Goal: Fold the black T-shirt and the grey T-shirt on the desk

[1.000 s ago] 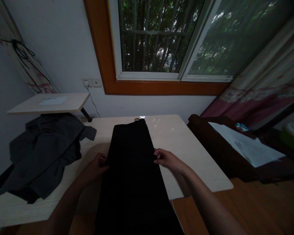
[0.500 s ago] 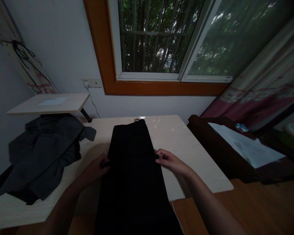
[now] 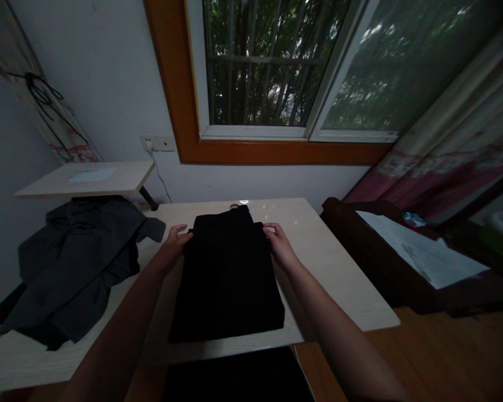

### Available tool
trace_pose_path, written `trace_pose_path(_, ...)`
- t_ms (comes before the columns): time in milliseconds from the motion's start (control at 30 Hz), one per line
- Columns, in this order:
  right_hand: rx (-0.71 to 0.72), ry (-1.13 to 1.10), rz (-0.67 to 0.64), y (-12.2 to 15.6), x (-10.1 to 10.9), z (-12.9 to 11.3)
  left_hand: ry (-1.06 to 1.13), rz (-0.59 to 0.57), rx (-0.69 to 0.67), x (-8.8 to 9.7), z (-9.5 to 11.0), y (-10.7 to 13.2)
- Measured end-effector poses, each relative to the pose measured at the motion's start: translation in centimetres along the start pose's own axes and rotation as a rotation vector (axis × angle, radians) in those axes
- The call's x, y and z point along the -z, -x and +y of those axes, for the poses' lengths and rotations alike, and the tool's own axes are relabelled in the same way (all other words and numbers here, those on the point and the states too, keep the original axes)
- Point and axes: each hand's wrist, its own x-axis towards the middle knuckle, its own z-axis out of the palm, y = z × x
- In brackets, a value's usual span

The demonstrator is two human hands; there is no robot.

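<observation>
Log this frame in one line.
left hand: holding black cloth, left edge; right hand: holding its right edge; grey garment: heaped on table

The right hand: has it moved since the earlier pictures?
Yes. The right hand, at the edge of the black cloth, has moved away from the person, closer to the far edge of the pale table.

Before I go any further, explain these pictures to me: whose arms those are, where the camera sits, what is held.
No machine here: a person works with two bare hands. Every picture comes from one camera worn on that person's head, looking forward and down. On the pale table lies a folded black cloth; to its left is a crumpled heap of grey clothing. The left hand holds the cloth's left edge, the right hand its right edge, both toward the far end.
</observation>
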Motion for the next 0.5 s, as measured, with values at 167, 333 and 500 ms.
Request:
trace_pose_path(167,-0.051,0.137,-0.101,-0.9,1.0,3.6,-0.187,0.035,-0.010,0.4,-3.6,-1.3)
trace_pose_path(333,-0.102,0.117,-0.358,1.5,2.1,3.5,-0.239,-0.170,-0.004,1.6,-4.0,0.4)
trace_pose_path(500,-0.128,0.196,-0.568,3.7,3.4,2.6,-0.184,-0.251,0.000,1.9,-3.7,2.4)
